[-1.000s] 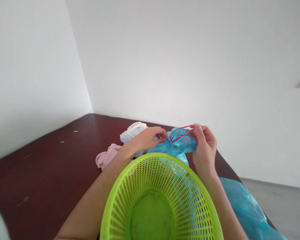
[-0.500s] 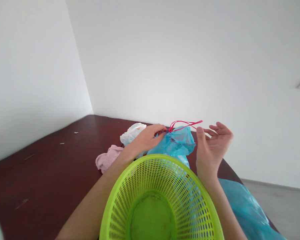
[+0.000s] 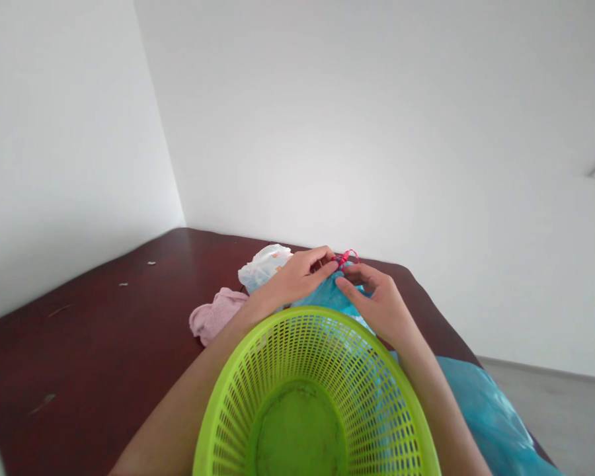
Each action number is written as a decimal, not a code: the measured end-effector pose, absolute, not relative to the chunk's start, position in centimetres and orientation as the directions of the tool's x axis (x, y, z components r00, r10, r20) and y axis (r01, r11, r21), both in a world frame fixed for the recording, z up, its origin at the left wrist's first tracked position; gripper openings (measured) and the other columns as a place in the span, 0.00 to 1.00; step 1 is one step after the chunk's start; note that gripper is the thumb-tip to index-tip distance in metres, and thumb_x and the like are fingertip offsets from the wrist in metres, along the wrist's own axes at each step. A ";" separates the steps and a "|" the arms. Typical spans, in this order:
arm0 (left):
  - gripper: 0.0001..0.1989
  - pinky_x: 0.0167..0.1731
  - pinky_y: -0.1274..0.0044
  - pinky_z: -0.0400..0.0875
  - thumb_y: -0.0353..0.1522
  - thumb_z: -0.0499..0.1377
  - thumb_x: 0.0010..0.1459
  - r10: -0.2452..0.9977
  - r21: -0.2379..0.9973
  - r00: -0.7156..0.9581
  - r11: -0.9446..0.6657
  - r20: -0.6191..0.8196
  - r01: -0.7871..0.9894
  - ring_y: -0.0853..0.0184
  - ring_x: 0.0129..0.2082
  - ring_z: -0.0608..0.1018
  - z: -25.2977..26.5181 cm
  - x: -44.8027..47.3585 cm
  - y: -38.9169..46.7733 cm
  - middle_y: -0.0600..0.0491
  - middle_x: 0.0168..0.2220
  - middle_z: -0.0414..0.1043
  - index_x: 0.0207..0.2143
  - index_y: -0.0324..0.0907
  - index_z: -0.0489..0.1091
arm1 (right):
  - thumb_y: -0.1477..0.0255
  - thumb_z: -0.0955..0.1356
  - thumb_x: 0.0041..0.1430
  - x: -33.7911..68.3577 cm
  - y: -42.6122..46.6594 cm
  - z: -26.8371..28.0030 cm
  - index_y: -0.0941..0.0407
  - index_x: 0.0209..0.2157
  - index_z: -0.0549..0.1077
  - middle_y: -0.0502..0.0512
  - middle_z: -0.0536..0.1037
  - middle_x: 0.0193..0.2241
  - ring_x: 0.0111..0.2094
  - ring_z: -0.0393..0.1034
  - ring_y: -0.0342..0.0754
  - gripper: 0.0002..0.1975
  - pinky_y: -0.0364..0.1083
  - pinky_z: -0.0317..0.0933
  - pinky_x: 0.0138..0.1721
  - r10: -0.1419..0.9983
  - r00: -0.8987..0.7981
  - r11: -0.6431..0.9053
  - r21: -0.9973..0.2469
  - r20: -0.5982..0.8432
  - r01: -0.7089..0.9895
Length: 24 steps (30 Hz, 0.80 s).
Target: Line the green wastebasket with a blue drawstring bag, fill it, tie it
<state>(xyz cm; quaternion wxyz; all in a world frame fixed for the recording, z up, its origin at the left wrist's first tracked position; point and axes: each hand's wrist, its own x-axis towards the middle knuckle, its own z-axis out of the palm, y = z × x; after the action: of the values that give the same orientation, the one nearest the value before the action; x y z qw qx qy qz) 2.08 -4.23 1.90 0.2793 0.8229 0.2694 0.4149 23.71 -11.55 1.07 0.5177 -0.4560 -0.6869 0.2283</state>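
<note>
Beyond the basket, a blue plastic bag (image 3: pixel 322 294) has its gathered neck wound with a thin red string (image 3: pixel 348 256). My left hand (image 3: pixel 302 272) pinches this neck from the left, close to the string. From the right, my right hand (image 3: pixel 374 297) has its thumb and curled fingers at the bag just below the knot. Part of the bag and the exact fingertip contact are hidden behind the hands. Between my forearms stands a green slotted plastic basket (image 3: pixel 297 430), with nothing inside it.
A white plastic bag (image 3: pixel 264 266) and a folded pink cloth (image 3: pixel 218 313) lie left of my left hand on the dark red table (image 3: pixel 104 357). Another blue plastic sheet or bag (image 3: pixel 486 410) drapes over the right edge. White walls (image 3: pixel 327 132) rise behind.
My right hand has come in leftward from open beside the bag to its neck, fingers curling in. The long red loop that stuck out rightward now shows as a small loop. My left hand stays put.
</note>
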 end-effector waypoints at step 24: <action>0.09 0.30 0.77 0.65 0.40 0.66 0.66 0.931 0.891 -0.150 -0.362 0.332 -0.273 0.69 0.29 0.74 0.4 -1.5 1.9 0.55 0.38 0.77 0.39 0.47 0.72 | 0.62 0.72 0.52 28.0 -11.7 3.3 0.48 0.28 0.67 0.51 0.63 0.24 0.30 0.66 0.54 0.10 0.56 0.66 0.38 0.870 0.259 0.493 -0.753 0.420 -0.437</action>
<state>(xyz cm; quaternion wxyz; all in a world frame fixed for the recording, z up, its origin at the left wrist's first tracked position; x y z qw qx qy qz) -1.48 1.95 0.39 0.4462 0.4752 0.3461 0.6747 28.01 -11.71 3.32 0.7516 -0.2542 -0.4261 0.4346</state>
